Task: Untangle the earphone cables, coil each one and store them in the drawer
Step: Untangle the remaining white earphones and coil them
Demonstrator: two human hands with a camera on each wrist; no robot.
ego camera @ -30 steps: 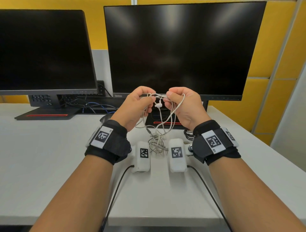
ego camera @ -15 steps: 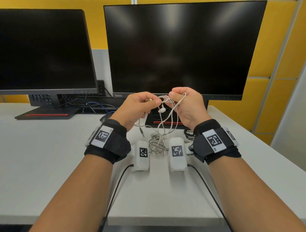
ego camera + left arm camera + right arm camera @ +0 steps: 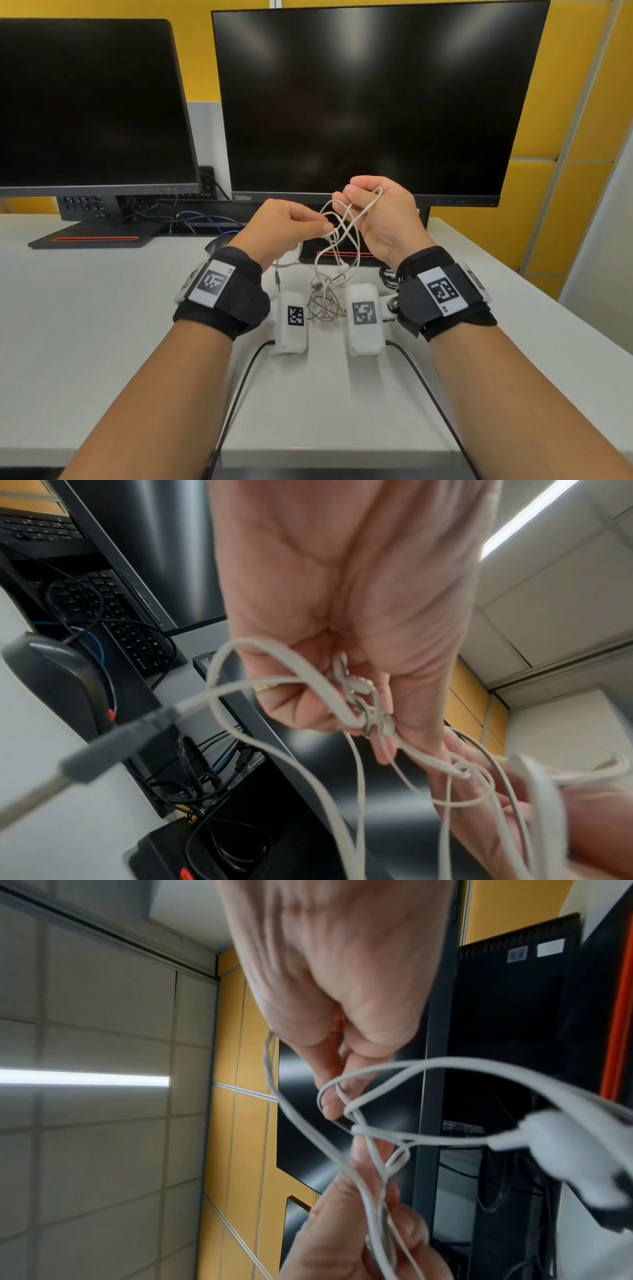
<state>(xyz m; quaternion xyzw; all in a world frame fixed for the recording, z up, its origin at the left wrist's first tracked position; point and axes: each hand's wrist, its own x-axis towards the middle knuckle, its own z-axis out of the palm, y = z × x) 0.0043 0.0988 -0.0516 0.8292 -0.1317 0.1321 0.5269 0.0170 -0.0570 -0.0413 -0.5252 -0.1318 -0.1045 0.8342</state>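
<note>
Head view: tangled white earphone cables [image 3: 342, 233] held up between both hands above the table [image 3: 85, 325].

Left hand [image 3: 284, 228] pinched shut on a thin, rubbery strand at a knot [image 3: 373, 723]; right hand [image 3: 383, 219] curled round a smooth loop a little higher, just beside the left. Slack loops hung down to a wiry grey heap [image 3: 323, 305] on the matte white table, between two rounded white plastic boxes [image 3: 291, 322] with square black-and-white markers. One small earbud [image 3: 342, 269] dangled free. Glossy black monitor [image 3: 370, 102] behind.
</note>
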